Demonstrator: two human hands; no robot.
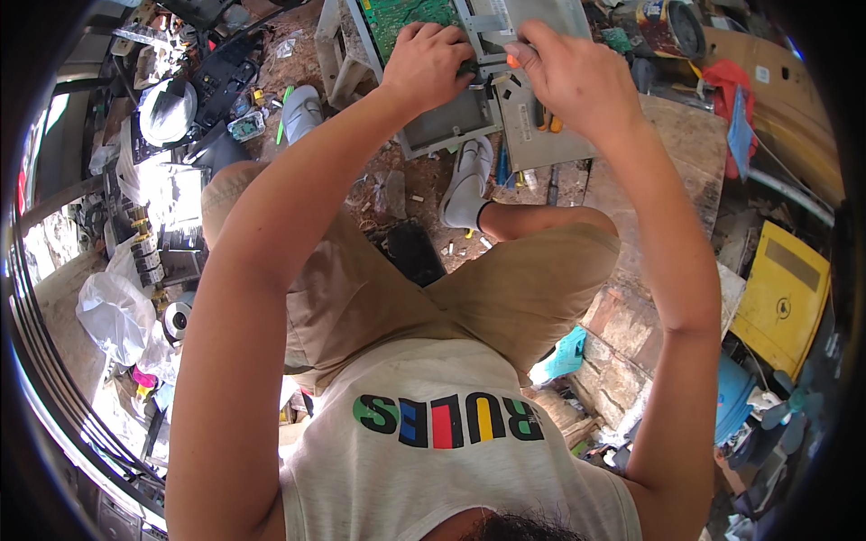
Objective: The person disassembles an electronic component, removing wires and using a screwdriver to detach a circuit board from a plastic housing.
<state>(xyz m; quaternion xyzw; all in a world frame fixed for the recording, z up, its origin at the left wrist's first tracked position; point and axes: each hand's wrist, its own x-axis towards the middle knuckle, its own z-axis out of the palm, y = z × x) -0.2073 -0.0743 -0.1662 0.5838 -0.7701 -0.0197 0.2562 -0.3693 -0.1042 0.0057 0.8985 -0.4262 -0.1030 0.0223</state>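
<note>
A metal chassis point(451, 135) with a green circuit board point(397, 32) lies at the top of the view, beyond my feet. My left hand point(426, 65) is closed over the chassis beside the board, its fingers bent down and a small dark piece near its thumb. My right hand point(582, 86) is closed round something with an orange end point(513, 61) that shows at the thumb; the rest of it is hidden by the hand. Below my right hand, a flat grey panel point(532, 149) rests against the chassis, and orange-handled tools point(554, 123) lie on it.
Screwdrivers point(502, 171) lie on the dirty floor by my sandaled foot point(469, 176). A black flat object point(415, 252) sits between my legs. Scrap electronics and a white plastic bag point(117, 307) crowd the left. A yellow panel point(783, 298) and a blue bucket point(735, 397) stand at right.
</note>
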